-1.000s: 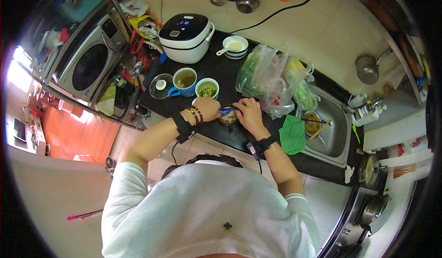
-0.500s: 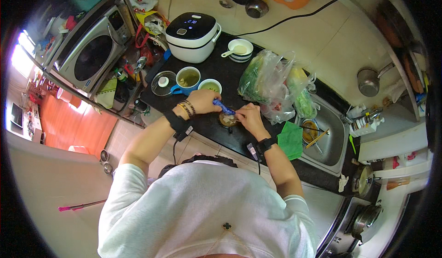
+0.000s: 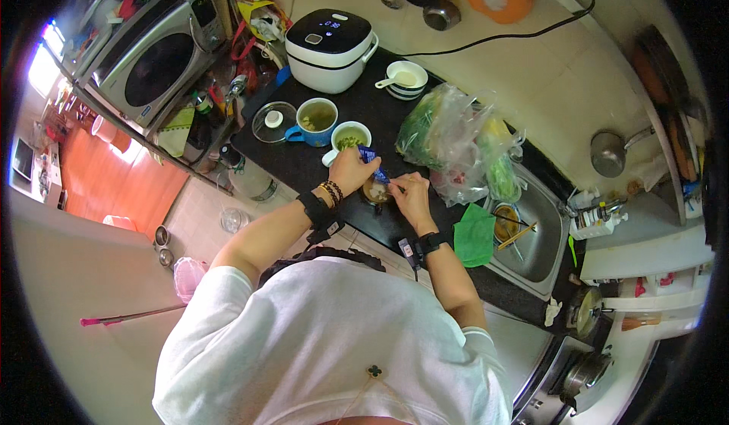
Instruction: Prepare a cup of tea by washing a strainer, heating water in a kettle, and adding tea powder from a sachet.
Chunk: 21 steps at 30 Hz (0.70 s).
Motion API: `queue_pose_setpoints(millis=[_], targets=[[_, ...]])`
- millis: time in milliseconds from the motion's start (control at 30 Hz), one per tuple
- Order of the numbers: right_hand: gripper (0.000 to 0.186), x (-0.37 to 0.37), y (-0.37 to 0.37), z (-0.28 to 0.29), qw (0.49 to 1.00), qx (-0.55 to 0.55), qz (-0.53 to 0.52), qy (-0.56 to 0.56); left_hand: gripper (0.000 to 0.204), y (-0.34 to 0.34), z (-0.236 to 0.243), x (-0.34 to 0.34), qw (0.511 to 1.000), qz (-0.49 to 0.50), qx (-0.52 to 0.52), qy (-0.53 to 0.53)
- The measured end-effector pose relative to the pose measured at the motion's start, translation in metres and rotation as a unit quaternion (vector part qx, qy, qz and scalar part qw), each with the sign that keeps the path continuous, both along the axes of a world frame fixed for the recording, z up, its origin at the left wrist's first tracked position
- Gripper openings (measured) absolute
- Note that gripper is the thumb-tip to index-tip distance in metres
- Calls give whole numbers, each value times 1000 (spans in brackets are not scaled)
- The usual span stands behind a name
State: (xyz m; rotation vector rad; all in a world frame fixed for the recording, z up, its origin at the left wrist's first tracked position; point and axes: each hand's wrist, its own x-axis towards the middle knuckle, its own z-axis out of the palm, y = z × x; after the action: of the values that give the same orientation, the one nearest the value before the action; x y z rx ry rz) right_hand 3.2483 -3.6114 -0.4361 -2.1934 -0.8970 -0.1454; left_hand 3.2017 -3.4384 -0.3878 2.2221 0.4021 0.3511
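Observation:
A small blue packet is gripped by its upper part in my left hand. My right hand pinches at the packet's lower end with closed fingers. Directly below is a small round container with pale contents, partly hidden by my hands. Just beyond my left hand stands a white cup with chopped greens in it. A blue mug of broth with bits of food is behind that, and a round glass lid with a white knob lies beside the mug.
A white rice cooker stands at the back, near stacked bowls with a spoon on top. Clear plastic bags of vegetables fill the counter's middle. To the right are a green cloth and a metal sink holding a bowl and chopsticks.
My left hand has turned so the packet stands steeper over the container, where before it lay nearly level between my hands. The whole view has shifted slightly.

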Motion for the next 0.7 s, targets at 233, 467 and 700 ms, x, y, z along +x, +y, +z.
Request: queue_pose_setpoints(millis=[233,467,700], targets=[[4,-6,7,5,998,12,32,-48,44,2,14,-17,990,49,-127,-21],[8,-9,-6,0,999,4,10,-37,38,-14,21,-29,996,58,-53,-47],[34,-16,-3,13,997,-21,-22,-73,36,4,12,-28,997,71,8,1]])
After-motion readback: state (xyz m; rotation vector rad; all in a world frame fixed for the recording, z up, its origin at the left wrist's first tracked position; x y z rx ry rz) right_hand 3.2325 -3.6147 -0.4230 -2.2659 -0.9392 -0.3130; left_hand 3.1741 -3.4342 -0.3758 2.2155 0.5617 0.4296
